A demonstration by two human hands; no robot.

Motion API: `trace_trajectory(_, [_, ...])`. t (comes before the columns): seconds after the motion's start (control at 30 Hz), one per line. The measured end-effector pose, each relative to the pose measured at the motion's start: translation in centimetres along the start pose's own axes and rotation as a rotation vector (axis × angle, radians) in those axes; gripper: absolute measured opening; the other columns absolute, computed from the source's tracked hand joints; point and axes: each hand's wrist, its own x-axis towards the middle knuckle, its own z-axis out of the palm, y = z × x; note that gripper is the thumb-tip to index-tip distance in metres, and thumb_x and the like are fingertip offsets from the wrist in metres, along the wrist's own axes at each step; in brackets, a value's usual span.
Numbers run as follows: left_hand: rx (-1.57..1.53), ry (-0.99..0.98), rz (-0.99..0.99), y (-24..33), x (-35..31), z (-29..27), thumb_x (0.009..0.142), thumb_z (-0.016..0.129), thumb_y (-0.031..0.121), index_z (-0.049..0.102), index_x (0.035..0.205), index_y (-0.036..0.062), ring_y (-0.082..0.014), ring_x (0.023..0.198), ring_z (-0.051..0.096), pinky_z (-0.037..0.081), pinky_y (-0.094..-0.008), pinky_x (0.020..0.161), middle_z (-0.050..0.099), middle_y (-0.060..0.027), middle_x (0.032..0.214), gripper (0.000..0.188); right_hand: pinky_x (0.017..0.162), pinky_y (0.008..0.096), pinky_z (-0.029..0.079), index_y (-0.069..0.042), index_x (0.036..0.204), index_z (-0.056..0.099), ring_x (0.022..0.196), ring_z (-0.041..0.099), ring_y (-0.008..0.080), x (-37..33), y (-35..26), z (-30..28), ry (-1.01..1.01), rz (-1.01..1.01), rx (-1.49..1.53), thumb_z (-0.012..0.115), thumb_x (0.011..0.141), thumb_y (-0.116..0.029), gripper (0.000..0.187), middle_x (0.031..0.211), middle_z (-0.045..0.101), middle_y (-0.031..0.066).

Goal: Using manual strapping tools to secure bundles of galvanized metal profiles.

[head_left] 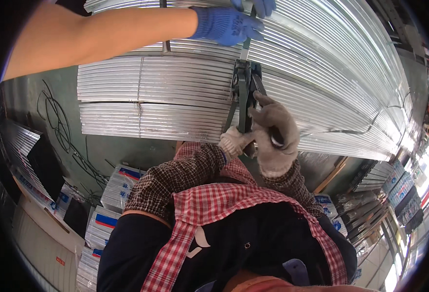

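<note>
A dark metal strapping tool (244, 87) stands on the stacked bundles of silver metal profiles (185, 82) in front of me. A flat strap (246, 47) runs away from its far end across the stack. My left hand (235, 142), in a whitish knit glove, closes round the tool's near end. My right hand (276, 127), in a worn grey glove, curls against the tool's right side, its fingertips at a lever. A co-worker's blue-gloved hand (226, 26) reaches in from the left and touches the strap. Another blue-gloved hand (259, 7) shows at the top edge.
Black cables (61, 124) loop over the green floor at left. White wrapped packages with blue and red bands (122, 187) sit at my lower left. A wooden strip (332, 175) lies to the right. More racked profiles (377, 175) stand further right.
</note>
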Motion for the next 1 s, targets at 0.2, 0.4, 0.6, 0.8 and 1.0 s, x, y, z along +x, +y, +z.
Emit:
trace_trajectory(0.2, [0.104,-0.014,-0.173,1.2,-0.3,0.3,0.093,0.067,0.036,0.069,0.102,-0.0018,-0.0129,0.072,0.068,0.053,-0.0264,0.063,0.073,-0.0078,0.088,0.039,0.065,0.0261,0.056,0.002,0.098,0.064,0.071,0.066,0.0178,5.7,-2.3,-0.8,-0.023,0.298,-0.039,0.056,0.087,0.0,0.014,0.097,0.072,0.0146])
trace_trajectory(0.4, [0.242,-0.055,-0.237,3.6,0.8,0.6,0.09,0.073,0.031,0.072,0.095,0.0017,-0.0082,0.071,0.064,0.053,-0.0207,0.063,0.071,-0.0026,0.091,0.029,0.067,0.03,0.06,0.0,0.103,0.067,0.083,0.07,0.0171,8.0,-0.6,-2.7,-0.159,0.101,-0.138,0.063,0.092,-0.007,0.014,0.102,0.073,0.0144])
trace_trajectory(0.6, [0.715,0.058,0.025,-1.2,2.6,-1.3,0.093,0.063,0.03,0.069,0.106,0.0044,-0.0193,0.079,0.069,0.056,-0.0329,0.058,0.071,-0.0089,0.091,0.029,0.069,0.0368,0.062,0.0,0.103,0.061,0.07,0.067,0.0162,-2.0,1.0,1.2,0.033,-0.107,-0.159,0.065,0.086,-0.002,0.018,0.083,0.066,0.0111])
trace_trajectory(0.8, [1.129,-0.118,0.48,-6.3,3.5,-2.9,0.098,0.052,0.027,0.065,0.107,0.0043,-0.0209,0.079,0.067,0.054,-0.0355,0.057,0.067,-0.0107,0.089,0.027,0.1,0.0526,0.05,-0.009,0.086,0.055,0.077,0.062,0.0195,-2.2,0.4,0.3,-0.078,-0.086,-0.132,0.064,0.069,0.017,0.032,0.077,0.057,0.006])
trace_trajectory(1.0, [0.214,-0.046,-0.032,-4.0,0.5,-0.7,0.097,0.06,0.017,0.062,0.102,-0.0036,-0.0161,0.067,0.066,0.055,-0.0311,0.057,0.067,-0.0085,0.078,0.021,0.094,0.0601,0.05,-0.005,0.089,0.056,0.074,0.062,0.0231,2.4,-1.1,-0.2,-0.146,-0.081,-0.101,0.067,0.074,0.012,0.025,0.079,0.061,0.0084])
